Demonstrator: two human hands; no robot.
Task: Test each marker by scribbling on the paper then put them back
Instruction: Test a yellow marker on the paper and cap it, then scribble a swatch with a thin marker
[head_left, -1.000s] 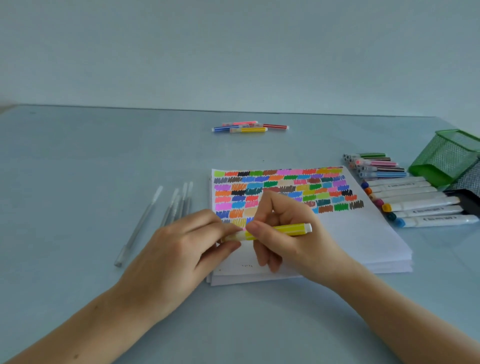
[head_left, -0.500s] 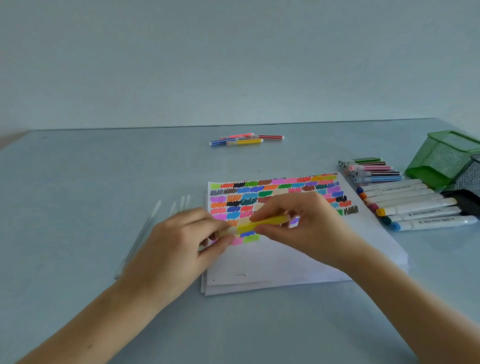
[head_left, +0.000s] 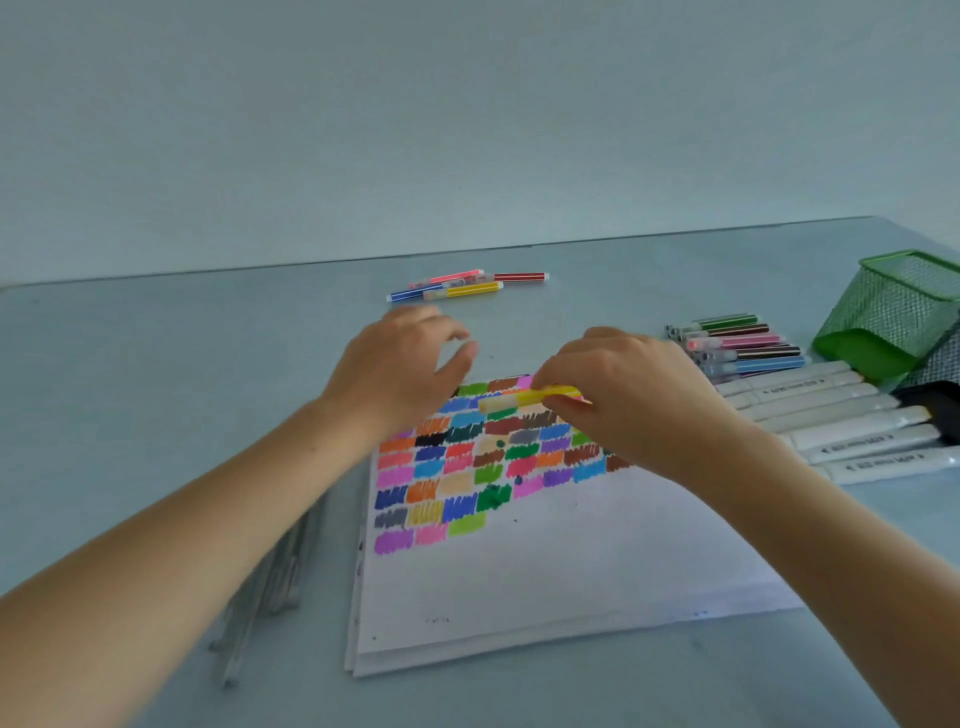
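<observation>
Your right hand (head_left: 631, 400) pinches the yellow marker (head_left: 530, 398) between thumb and curled fingers, above the upper rows of scribbles on the paper (head_left: 545, 561). Your left hand (head_left: 400, 369) holds nothing; its fingers are loosely spread, thumb out, just left of the marker's free end and not touching it.

The marker lies roughly level, long axis running left to right across the sheet, its pale end towards your left hand. Whether that end is capped cannot be told at this sharpness.

The group of thin markers (head_left: 467, 286) lies on the table (head_left: 156, 389) beyond both hands, well apart from the paper and almost straight ahead of your left hand. They also lie left to right, so the held marker is already close to parallel with them.

Judgement: if it belongs with that group, the return is a forward reach with little turning. Your left hand is nearer, but your right has the grip. The row of striped markers (head_left: 737, 345) lies nearer your right hand.
</observation>
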